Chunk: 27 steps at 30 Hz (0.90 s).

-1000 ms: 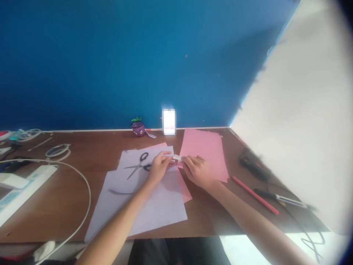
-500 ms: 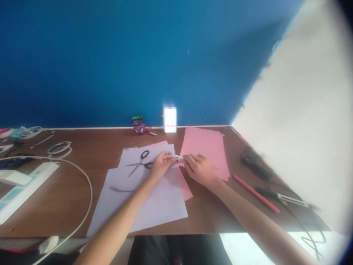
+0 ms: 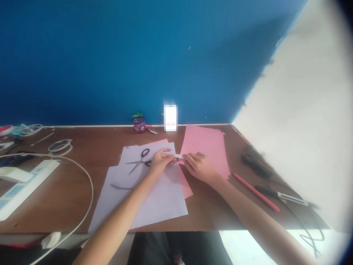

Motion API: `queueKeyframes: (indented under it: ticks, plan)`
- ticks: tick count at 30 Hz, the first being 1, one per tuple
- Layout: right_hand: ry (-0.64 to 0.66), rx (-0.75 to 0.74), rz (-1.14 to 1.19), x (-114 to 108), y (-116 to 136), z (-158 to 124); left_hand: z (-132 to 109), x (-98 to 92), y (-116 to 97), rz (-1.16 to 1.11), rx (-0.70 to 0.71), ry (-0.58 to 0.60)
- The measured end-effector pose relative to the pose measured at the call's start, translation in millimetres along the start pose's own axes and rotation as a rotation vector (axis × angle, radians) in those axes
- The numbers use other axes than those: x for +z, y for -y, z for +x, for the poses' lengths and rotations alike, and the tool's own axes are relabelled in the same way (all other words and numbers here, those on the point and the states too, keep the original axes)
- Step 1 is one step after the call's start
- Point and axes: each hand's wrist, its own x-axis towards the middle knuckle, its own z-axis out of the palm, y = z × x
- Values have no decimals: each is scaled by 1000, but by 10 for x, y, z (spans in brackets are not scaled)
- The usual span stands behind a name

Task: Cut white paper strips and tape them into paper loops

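Between my hands is a small white strip of paper point(image 3: 178, 156), its ends pinched by my fingers. My left hand point(image 3: 161, 160) is closed on the strip's left end, above the white sheets point(image 3: 157, 206). On the right end, the fingers of my right hand point(image 3: 199, 166) are closed too, over the edge of the pink sheets point(image 3: 205, 141). Black-handled scissors point(image 3: 140, 161) lie with blades apart on the white paper, just left of my left hand, which covers part of one handle. A curled paper strip point(image 3: 121, 186) rests nearer to me, partly behind my left forearm.
On the left are a white power strip point(image 3: 41, 175), a looping cable point(image 3: 89, 184) and tape rolls point(image 3: 59, 146). A purple cup point(image 3: 139, 126) and a blurred bright screen point(image 3: 170, 117) stand at the wall. To the right lie a red stick point(image 3: 256, 192) and a black-handled cutter point(image 3: 266, 191).
Both hands stay in nearly the same place with the strip. The strip between the fingers has turned slightly and shows a little more of its face. The camera view has shifted slightly.
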Motion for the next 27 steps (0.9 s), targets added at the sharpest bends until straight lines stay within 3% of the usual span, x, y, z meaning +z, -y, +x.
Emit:
queueKeyframes:
  ticks: [17,27]
  plan:
    - [24,-23,-26,-38,-45,-4,-20,-69,-56,77,50,148]
    - [33,-37,-9,-57,-56,3,2,-90,-28,100,77,149]
